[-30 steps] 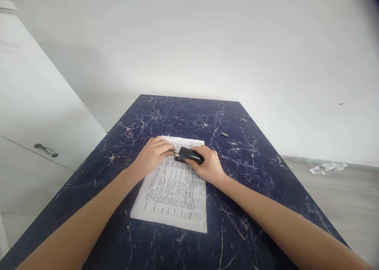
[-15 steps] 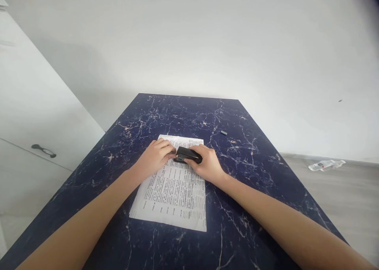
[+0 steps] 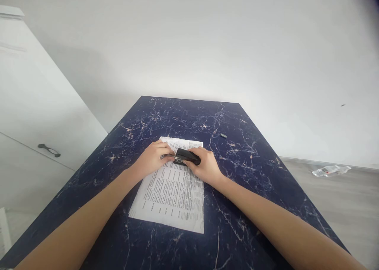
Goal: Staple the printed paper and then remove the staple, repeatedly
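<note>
A black stapler lies over the upper part of a printed stack of paper, its top raised a little from its base at the left end. My right hand is wrapped round its right end, thumb on the near side. At the opposite end, the fingertips of my left hand are closed together against the stapler's tip. Whether they pinch anything small there is hidden. A small greyish strip, perhaps staples, rests on the table beyond my right hand.
The dark blue marbled table reaches to a pale wall. To the left stands a white cabinet with a dark handle. Clear plastic packaging lies on the floor at the right.
The view has shifted slightly. Both hands stay at the stapler, and my left fingertips remain at its tip with only a small change in pose.
</note>
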### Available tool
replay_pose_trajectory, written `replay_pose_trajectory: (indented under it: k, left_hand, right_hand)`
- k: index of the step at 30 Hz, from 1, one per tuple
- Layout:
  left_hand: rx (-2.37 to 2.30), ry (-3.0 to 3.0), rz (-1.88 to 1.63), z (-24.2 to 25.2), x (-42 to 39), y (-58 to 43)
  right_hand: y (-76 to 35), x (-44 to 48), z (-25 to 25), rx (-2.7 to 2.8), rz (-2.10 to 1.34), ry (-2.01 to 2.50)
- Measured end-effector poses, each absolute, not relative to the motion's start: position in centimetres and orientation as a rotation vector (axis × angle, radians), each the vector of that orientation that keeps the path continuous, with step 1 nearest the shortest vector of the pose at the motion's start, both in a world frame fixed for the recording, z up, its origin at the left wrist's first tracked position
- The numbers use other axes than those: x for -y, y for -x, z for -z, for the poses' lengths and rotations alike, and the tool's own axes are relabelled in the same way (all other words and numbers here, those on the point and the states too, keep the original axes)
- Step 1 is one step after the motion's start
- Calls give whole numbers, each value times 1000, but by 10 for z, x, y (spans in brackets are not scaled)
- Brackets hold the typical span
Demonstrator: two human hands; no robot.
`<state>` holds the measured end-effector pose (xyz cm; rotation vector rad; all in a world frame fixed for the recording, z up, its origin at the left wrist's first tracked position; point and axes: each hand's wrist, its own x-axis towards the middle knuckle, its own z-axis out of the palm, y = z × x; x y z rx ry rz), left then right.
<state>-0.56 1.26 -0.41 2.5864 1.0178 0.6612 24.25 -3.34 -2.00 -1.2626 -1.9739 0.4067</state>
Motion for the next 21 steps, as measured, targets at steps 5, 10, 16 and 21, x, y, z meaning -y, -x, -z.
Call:
replay_pose_trajectory:
  k: [5,10,16,21]
  left_hand:
    - [-1012,-2408,-618,-1,-16,19]
    - [-804,-2167,-506,-6,-29,48]
    - [-663,-2156,-535,1,-30,43]
    - [-799,-2166,-590,4,-23,25]
  right_hand:
    - [-243,33,19,1973,-441,1259]
    - [-245,33,18,1967,-501,1193]
    - [-245,33,18,2006,-571,1085]
    - [-245,34,18,2045,-595,1027]
